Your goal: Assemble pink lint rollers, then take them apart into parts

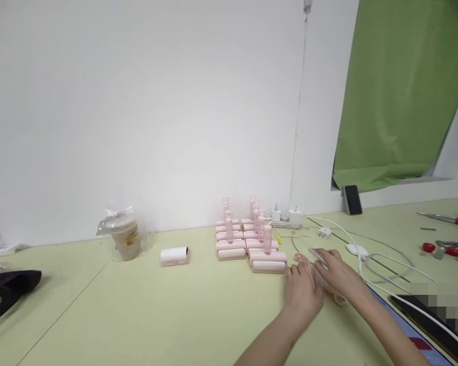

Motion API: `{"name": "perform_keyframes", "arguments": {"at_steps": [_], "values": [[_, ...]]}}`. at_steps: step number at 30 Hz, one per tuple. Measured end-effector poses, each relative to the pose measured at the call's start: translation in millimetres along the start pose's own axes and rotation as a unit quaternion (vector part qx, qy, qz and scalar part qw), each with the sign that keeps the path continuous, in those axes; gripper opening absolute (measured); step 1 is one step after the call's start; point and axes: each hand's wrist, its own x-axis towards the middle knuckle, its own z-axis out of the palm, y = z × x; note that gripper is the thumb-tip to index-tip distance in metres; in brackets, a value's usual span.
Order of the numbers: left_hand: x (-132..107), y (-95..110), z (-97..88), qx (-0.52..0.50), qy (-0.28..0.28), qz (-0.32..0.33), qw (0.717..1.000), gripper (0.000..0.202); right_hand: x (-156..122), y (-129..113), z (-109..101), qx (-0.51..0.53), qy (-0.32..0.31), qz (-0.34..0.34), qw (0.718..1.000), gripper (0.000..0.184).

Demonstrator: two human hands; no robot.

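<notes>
Pale-green tbl (137, 310) — R hand (334, 269) pinching silvery pc (317, 255), L hand (301, 287) at pink pc (304, 261) — finger grip unclear.

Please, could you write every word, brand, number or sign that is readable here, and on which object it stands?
No text can be read.
Yellow label on the bagged cup: dark marks, too blurred.
Yellow tag near the power strip: too small.
Front pink roller: no lettering visible.

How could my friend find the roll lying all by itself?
On the yellowish-green table, find the pink rollers. Left of them, toward the bagged cup, lies the white-topped roll. It sits alone, its top white where theirs are pink.
</notes>
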Motion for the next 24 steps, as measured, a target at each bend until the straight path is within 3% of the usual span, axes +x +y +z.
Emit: {"name": "perform_keyframes", "arguments": {"at_steps": [3, 6, 11, 14, 16, 19, 22, 24], "values": [[-30, -14, -16.8, 0.013, 0.009, 0.038, 0.999, 0.052, 11, -25, -6, 0.016, 0.010, -0.074, 0.997, 0.034], [-67, -42, -42.1, 0.002, 0.008, 0.039, 0.999, 0.059, 20, -49, -1, 0.019, -0.013, -0.135, 0.991, 0.033], [-109, -94, -84.8, -0.065, 0.072, -0.056, 0.994, 0.064, 8, -73, 13, 0.009, -0.042, -0.176, 0.983, 0.034], [-118, -117, -103.3, -0.112, 0.080, -0.137, 0.981, 0.088, -13, -87, 16, 0.024, -0.060, -0.220, 0.973, 0.036], [-121, -127, -112.3, -0.152, 0.057, -0.154, 0.975, 0.101, -26, -99, 18, 0.037, -0.074, -0.248, 0.965, 0.035], [-124, -136, -121.2, -0.183, 0.023, -0.133, 0.974, 0.089, -38, -116, 20, 0.070, -0.079, -0.273, 0.956, 0.036], [-126, -141, -126.0, -0.150, 0.033, -0.103, 0.983, 0.071, -37, -131, 24, 0.195, -0.066, -0.269, 0.941, 0.042], [-128, -145, -128.6, -0.129, 0.031, -0.091, 0.987, 0.065, -34, -142, 27, 0.265, -0.071, -0.267, 0.924, 0.033]]}}
